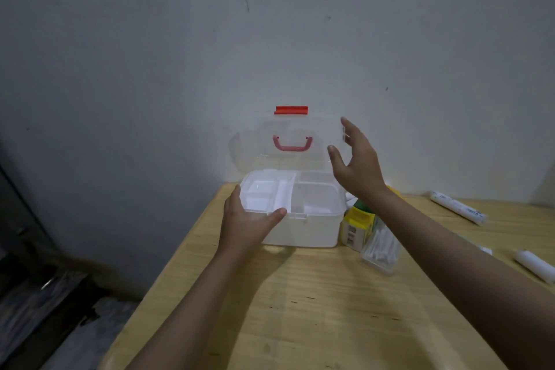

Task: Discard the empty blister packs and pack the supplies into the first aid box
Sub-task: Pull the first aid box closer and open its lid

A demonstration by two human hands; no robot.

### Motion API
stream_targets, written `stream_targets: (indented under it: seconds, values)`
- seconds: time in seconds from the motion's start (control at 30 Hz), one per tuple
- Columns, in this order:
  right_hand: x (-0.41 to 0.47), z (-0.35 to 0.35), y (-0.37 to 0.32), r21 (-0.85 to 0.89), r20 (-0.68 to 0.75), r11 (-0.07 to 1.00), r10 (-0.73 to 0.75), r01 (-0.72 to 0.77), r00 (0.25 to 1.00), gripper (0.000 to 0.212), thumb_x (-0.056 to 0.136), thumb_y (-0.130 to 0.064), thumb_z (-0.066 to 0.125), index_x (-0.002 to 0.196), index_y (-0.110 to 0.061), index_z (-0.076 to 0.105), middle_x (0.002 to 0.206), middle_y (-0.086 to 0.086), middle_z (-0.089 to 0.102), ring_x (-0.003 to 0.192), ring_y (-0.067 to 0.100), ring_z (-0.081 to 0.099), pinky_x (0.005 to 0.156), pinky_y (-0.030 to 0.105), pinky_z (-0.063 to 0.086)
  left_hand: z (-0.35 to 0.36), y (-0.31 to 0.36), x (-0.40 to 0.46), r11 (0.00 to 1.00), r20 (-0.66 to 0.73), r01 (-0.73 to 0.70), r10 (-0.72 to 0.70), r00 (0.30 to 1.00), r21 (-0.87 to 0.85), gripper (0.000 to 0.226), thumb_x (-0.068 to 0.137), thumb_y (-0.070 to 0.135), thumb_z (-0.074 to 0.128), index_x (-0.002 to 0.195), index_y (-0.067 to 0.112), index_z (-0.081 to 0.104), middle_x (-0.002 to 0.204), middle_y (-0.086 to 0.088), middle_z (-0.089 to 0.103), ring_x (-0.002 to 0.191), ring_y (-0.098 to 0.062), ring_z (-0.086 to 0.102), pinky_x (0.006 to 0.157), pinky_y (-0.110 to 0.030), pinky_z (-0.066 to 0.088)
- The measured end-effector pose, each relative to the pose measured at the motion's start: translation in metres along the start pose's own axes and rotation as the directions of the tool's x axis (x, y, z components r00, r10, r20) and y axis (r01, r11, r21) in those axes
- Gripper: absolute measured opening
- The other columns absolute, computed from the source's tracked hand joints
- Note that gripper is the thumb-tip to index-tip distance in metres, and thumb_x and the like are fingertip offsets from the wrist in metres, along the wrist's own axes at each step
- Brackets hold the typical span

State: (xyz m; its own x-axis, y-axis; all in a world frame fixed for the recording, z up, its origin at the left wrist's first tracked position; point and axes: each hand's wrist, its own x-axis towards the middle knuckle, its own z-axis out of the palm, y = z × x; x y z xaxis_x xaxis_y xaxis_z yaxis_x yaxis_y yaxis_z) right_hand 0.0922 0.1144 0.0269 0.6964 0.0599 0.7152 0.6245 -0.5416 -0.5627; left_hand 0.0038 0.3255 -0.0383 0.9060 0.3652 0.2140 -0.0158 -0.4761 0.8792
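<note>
A white first aid box (pixel 309 230) stands at the far left corner of the wooden table (pixel 315 309). Its clear lid (pixel 261 141), with a red latch and red handle, is raised upright against the wall. A white divided tray (pixel 270 194) sits in the left half of the box. My left hand (pixel 246 224) grips the box's front left corner, thumb on the rim. My right hand (pixel 356 162) is at the lid's right edge, fingers spread, holding nothing. A yellow and green carton (pixel 359 227) and a clear pack of cotton swabs (pixel 381 246) lie right of the box.
Two white wrapped rolls lie at the right, one far (pixel 458 207) and one near the edge of view (pixel 536 269). The grey wall stands right behind the box. The table's left edge drops to a dark floor (pixel 45 294).
</note>
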Motion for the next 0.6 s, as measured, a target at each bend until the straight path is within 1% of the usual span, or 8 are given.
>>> stream_targets:
  seconds: [0.07,0.13,0.23,0.33,0.4,0.5,0.6]
  values:
    - [0.003,0.003,0.005,-0.022,0.029,0.999,0.023,-0.023,0.999,0.063,0.091,-0.022,0.058,0.146,-0.011,0.029,0.149,0.009,0.04,0.132,0.026,0.045,0.107,0.043,0.043,0.0,0.0,0.001,1.0,-0.015,-0.003,0.003,1.0,-0.017,0.105,0.061,0.054,0.08,0.146,0.025,0.026,0.148,0.003,0.033,0.134,-0.019,0.036,0.098,-0.033,0.038]
    - [0.005,0.006,0.01,-0.032,0.053,0.998,0.06,-0.058,0.997,0.066,0.091,-0.025,0.057,0.148,-0.014,0.025,0.153,0.007,0.034,0.134,0.027,0.043,0.106,0.045,0.043,0.001,-0.001,0.003,1.0,-0.026,-0.007,0.007,1.0,-0.029,0.103,0.061,0.052,0.081,0.144,0.025,0.027,0.146,0.003,0.035,0.131,-0.019,0.037,0.094,-0.031,0.039]
    - [0.008,0.012,0.015,-0.054,0.087,0.992,0.116,-0.111,0.99,0.071,0.091,-0.028,0.058,0.149,-0.014,0.02,0.156,0.006,0.027,0.138,0.027,0.038,0.109,0.046,0.04,0.003,-0.002,0.003,0.999,-0.031,-0.011,0.009,0.999,-0.035,0.103,0.059,0.052,0.082,0.143,0.025,0.029,0.143,0.003,0.036,0.129,-0.019,0.039,0.095,-0.032,0.042]
    - [0.011,0.015,0.017,-0.046,0.139,0.988,0.152,-0.147,0.979,0.075,0.091,-0.029,0.058,0.15,-0.012,0.015,0.158,0.007,0.022,0.142,0.028,0.031,0.113,0.046,0.035,0.004,-0.003,0.004,0.999,-0.031,-0.001,0.0,1.0,-0.036,0.103,0.059,0.051,0.082,0.142,0.026,0.027,0.143,0.004,0.035,0.128,-0.018,0.039,0.093,-0.031,0.042]
    - [0.012,0.015,0.016,-0.046,0.177,0.985,0.17,-0.164,0.97,0.077,0.091,-0.029,0.059,0.15,-0.012,0.013,0.159,0.008,0.019,0.144,0.028,0.027,0.114,0.046,0.032,0.004,-0.003,0.004,0.999,-0.03,0.003,-0.004,1.0,-0.036,0.104,0.059,0.051,0.083,0.142,0.025,0.027,0.142,0.003,0.035,0.128,-0.019,0.039,0.095,-0.032,0.043]
    - [0.013,0.008,0.014,-0.063,0.205,0.982,0.188,-0.179,0.961,0.075,0.091,-0.029,0.058,0.15,-0.012,0.015,0.158,0.007,0.021,0.144,0.027,0.027,0.115,0.045,0.031,0.004,-0.004,0.005,0.999,-0.025,0.019,-0.02,0.999,-0.041,0.106,0.058,0.053,0.082,0.143,0.024,0.025,0.143,0.002,0.035,0.128,-0.021,0.039,0.099,-0.039,0.045]
    - [0.009,-0.008,0.012,-0.102,0.209,0.981,0.18,-0.162,0.961,0.065,0.092,-0.027,0.058,0.147,-0.011,0.026,0.154,0.008,0.032,0.138,0.026,0.036,0.112,0.04,0.034,0.005,-0.003,0.003,0.999,-0.033,0.02,-0.022,0.999,-0.049,0.106,0.06,0.05,0.082,0.144,0.024,0.024,0.143,0.001,0.034,0.129,-0.021,0.039,0.099,-0.039,0.044]
